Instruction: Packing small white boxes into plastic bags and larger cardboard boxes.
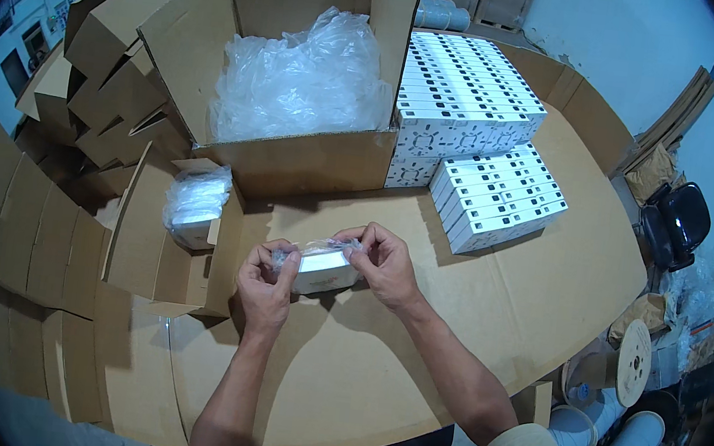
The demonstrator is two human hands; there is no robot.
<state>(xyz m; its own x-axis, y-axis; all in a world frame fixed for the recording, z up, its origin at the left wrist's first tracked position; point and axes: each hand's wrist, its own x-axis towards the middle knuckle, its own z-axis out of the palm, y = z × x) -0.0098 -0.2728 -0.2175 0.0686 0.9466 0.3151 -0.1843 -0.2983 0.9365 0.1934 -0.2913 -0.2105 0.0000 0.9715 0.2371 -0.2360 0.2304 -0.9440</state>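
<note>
While you work at the cardboard-covered table (469,324), the big carton (294,159) ahead of you stands open, filled with crumpled clear plastic (303,76). A smaller, shallow carton (152,244) to your left holds a bagged white box (196,209). Right of the big carton, stacks of white boxes (467,103) sit in tight rows, with a lower stack (496,199) just in front of them.

Your left hand (267,279) pinches the left end of the small white box (323,270) with its plastic wrap, thumb and fingers closed on it. Your right hand (383,266) pinches the wrap at the box's right top edge, fingers curled. Both forearms rise from the lower edge, and the box sits just above the table between the hands, near the front of the big carton; whether it touches the table I cannot tell.

Flat folded cartons (31,221) crowd your left side. Bare cardboard lies open to your right and toward you, running to the table's curved edge, beyond which reels (632,360) stand.
</note>
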